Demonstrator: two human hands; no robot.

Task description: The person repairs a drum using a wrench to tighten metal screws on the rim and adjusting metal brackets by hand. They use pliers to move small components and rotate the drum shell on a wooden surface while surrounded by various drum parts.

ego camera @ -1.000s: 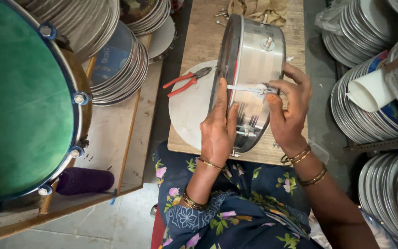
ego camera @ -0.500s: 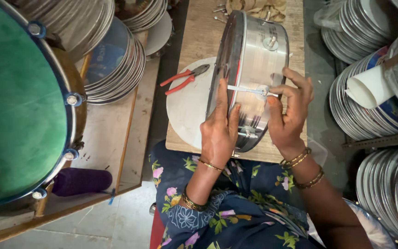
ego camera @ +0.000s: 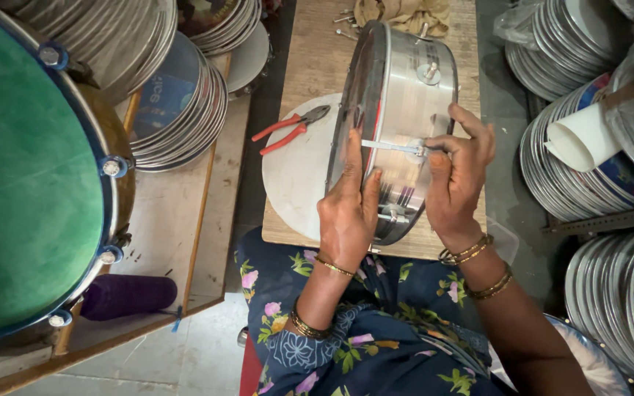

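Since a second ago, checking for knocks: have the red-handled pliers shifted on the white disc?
No. The pliers lie at the white disc's upper left edge as before.

Far rim of the steel drum shell (ego camera: 405, 110) hidden behind its own wall; inside not visible. Left hand (ego camera: 346, 213) covers part of the near hoop — fingertips pressed flat, what lies beneath not readable. Tip of the thin rod (ego camera: 390, 147) lost under the right hand (ego camera: 456, 183); grip on it unclear. Green drum (ego camera: 31, 183) cut off by left and top edges. Stacks of metal discs (ego camera: 596, 147) run off right edge — count indeterminable. Small hardware beside the cloth (ego camera: 405, 13) too small to identify.
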